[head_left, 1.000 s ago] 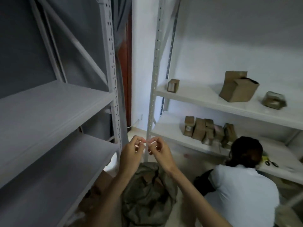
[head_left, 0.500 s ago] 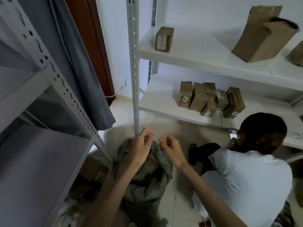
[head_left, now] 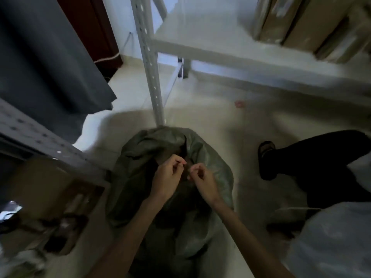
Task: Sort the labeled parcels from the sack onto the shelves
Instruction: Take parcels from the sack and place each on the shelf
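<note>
Down on the floor (head_left: 210,125) sits the sack (head_left: 132,177), olive-green and crumpled, its mouth gaping toward the shelf post (head_left: 149,63), and whatever lies inside is lost in shadow, so no parcel can be made out in there. Both hands hang right over that opening: the left hand (head_left: 167,180) has fingers curled with thumb and forefinger pinched together, the right hand (head_left: 203,182) likewise curled and pinching, the two almost touching; whether anything sits between those fingertips cannot be told through the blur. Up at top right, brown parcels (head_left: 301,23) stand packed side by side on the white shelf (head_left: 200,33), close to its front edge. At lower left a cardboard box (head_left: 50,199) rests under the grey rack (head_left: 40,137), its contents too dark and smeared to read. The sack's far rim touches the foot of the post; pale floor lies open between the sack and the white shelf. On the right another person's dark leg (head_left: 321,157) and shoe (head_left: 266,153) come close to the sack's side, and a grey curtain (head_left: 46,57) hangs at upper left.
</note>
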